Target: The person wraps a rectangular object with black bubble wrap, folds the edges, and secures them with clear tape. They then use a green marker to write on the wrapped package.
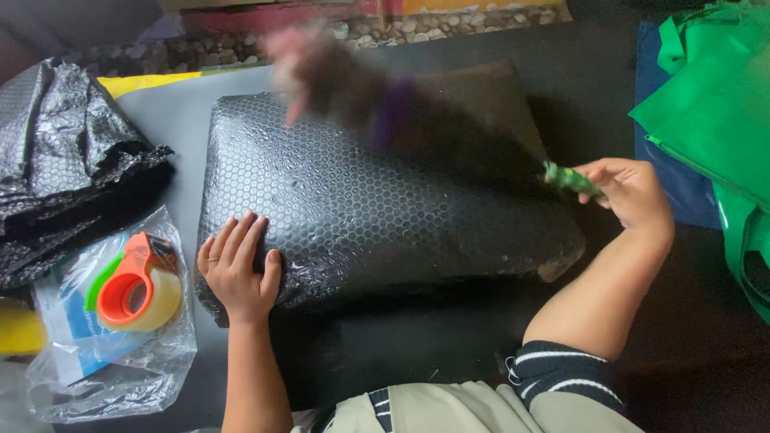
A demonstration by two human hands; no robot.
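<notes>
A large cushion-shaped package wrapped in black bubble wrap point(377, 200) lies on a dark surface in front of me. My left hand point(238, 269) rests flat on its near left corner, fingers spread. My right hand point(630, 192) grips the green handle point(571, 180) of a feather duster. The duster's dark, pink and purple feathers point(345, 80) are motion-blurred over the far top of the package.
A tape dispenser with an orange core point(132, 285) sits on a clear plastic bag point(112, 361) at the left. Crumpled black bubble wrap point(64, 152) lies at far left. Green fabric bags point(714, 104) lie at right over blue cloth point(682, 184).
</notes>
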